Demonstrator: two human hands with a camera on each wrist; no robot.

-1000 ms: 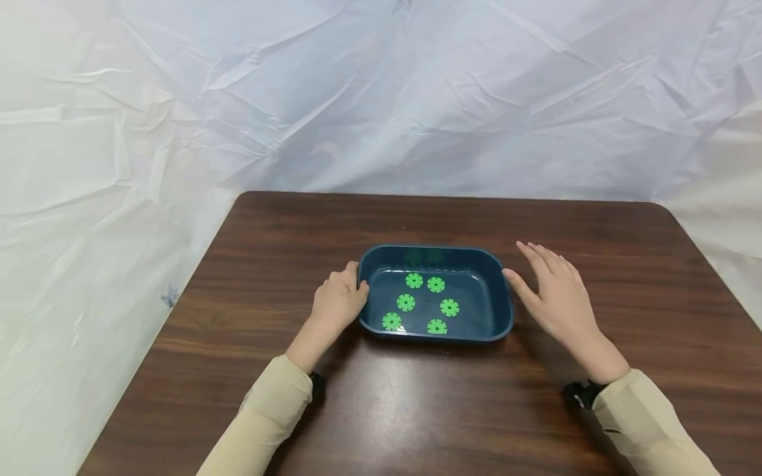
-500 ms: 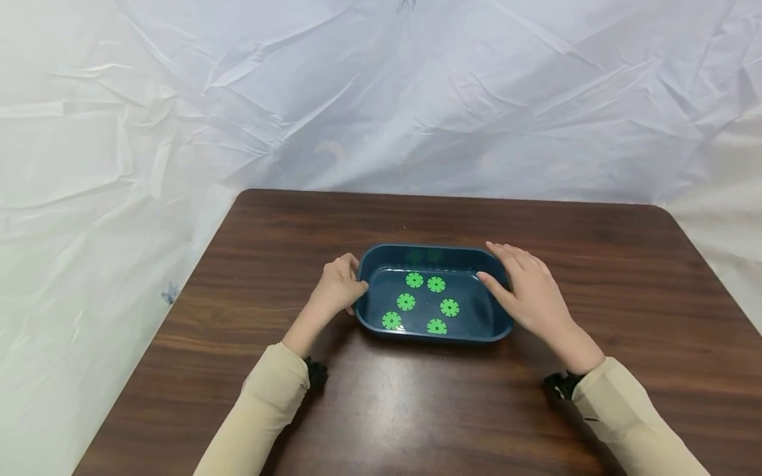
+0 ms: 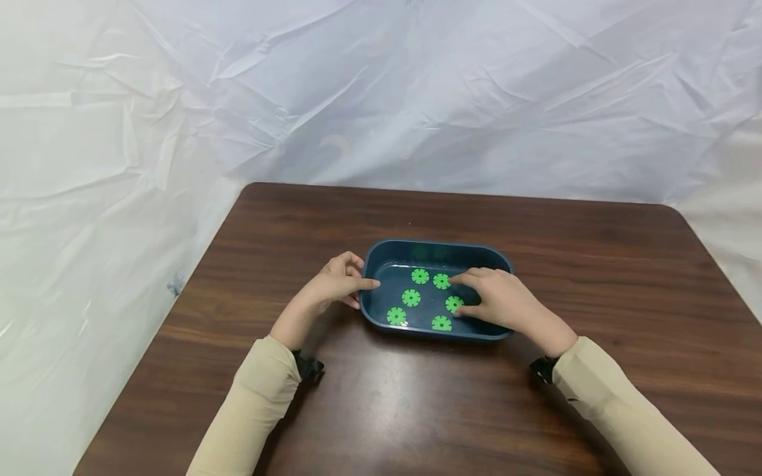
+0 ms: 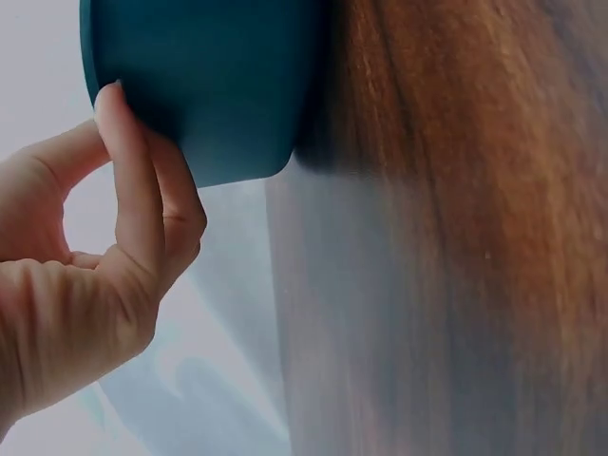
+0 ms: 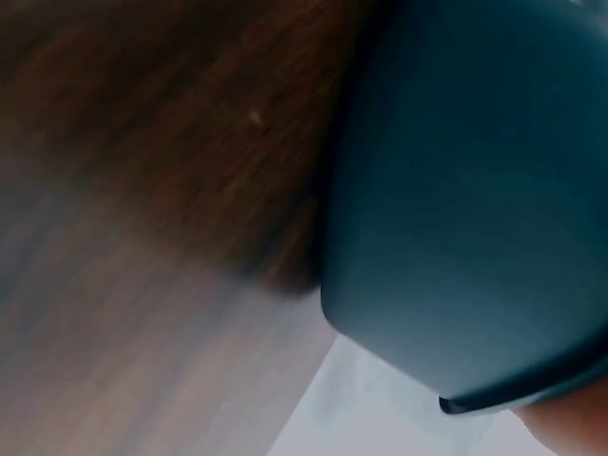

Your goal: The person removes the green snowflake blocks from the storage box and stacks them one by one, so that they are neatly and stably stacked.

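Six thin green discs [image 3: 411,297] (light, flat, likely best pinched by the edge) lie under the reaching, unclenched right hand [image 3: 506,305], left hand [image 3: 333,285] gripping the tray [image 3: 417,247].

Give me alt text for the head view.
A person's right hand reaches into a dark blue tray among six green toothed discs, while the left hand touches the tray's left rim on a brown wooden table.

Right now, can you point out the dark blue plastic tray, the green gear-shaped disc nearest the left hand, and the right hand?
Dark blue plastic tray [image 3: 437,245]: head view, far rim.
Green gear-shaped disc [image 3: 395,316]: head view, its centre.
Right hand [image 3: 506,305]: head view, back of hand.
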